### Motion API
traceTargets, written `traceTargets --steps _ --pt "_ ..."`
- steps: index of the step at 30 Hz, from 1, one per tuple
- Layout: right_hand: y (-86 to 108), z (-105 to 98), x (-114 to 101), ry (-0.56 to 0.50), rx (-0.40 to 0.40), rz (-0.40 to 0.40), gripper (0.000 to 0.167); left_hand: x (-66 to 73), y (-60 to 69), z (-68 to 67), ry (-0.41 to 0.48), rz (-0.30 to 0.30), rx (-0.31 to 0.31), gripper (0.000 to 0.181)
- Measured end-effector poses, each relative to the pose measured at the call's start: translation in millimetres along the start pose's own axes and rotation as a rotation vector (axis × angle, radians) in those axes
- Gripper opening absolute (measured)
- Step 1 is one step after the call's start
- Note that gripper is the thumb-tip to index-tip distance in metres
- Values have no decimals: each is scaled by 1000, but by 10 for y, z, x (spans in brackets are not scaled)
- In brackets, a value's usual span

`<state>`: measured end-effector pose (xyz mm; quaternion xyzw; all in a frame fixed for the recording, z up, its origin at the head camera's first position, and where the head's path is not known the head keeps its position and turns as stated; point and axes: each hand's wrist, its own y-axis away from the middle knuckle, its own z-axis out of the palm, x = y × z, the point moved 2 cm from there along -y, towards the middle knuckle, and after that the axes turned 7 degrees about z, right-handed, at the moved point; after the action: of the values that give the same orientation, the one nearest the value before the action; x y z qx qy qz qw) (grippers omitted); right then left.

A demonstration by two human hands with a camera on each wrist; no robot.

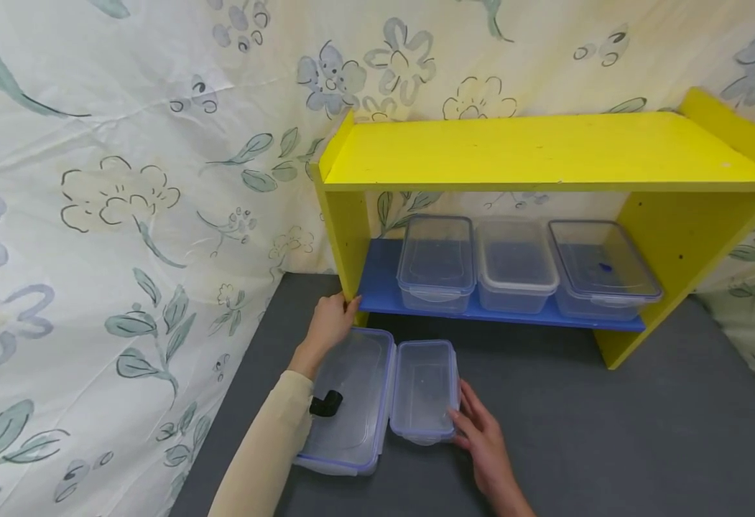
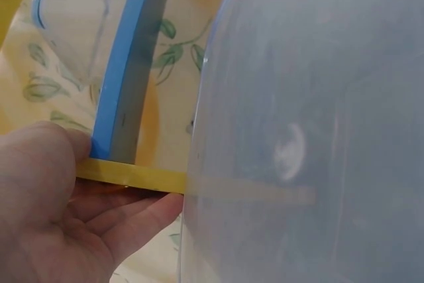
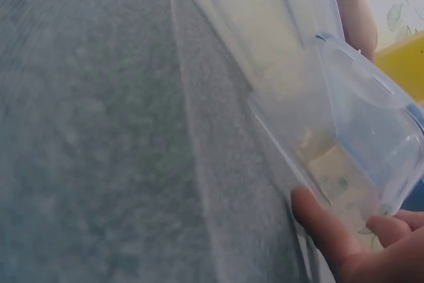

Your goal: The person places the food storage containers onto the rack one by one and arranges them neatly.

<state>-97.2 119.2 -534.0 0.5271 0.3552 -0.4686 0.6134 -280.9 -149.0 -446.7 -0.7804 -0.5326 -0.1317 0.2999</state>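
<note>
My left hand [image 1: 330, 327] grips the lower left upright of the yellow shelf [image 1: 345, 230]; in the left wrist view its thumb and fingers [image 2: 142, 226] lie on either side of the yellow board [image 2: 132, 174], by the end of the blue shelf board [image 2: 119, 97]. My right hand [image 1: 483, 434] holds the right side of a small lidded clear container [image 1: 422, 388], fingers curved round its edge. A larger lidded container [image 1: 358, 402] stands directly left of it, a black object [image 1: 327, 403] on its lid, partly behind my left sleeve.
Three lidded clear containers, the left [image 1: 437, 258], middle [image 1: 517, 262] and right [image 1: 603, 266], stand side by side on the blue lower board [image 1: 380, 276]. Flower-patterned cloth [image 1: 125, 194] hangs behind and at the left. Dark grey table surface [image 1: 545, 402] extends to the right.
</note>
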Motion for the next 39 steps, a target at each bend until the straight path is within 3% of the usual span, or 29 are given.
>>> traceTargets --steps 8,19,26,35,39 --pt "89 -31 90 -33 -101 -132 61 6 8 -4 -4 -2 11 39" --pt "123 -47 124 -57 13 -58 67 18 13 -13 -15 -12 9 37" --pt "131 -87 120 -124 44 -21 69 16 19 -14 -11 -3 11 37" --pt "159 -190 95 -161 91 -31 65 8 10 -7 -14 1 11 36" --pt "177 -230 84 -162 75 -44 67 1 11 0 -9 2 13 36"
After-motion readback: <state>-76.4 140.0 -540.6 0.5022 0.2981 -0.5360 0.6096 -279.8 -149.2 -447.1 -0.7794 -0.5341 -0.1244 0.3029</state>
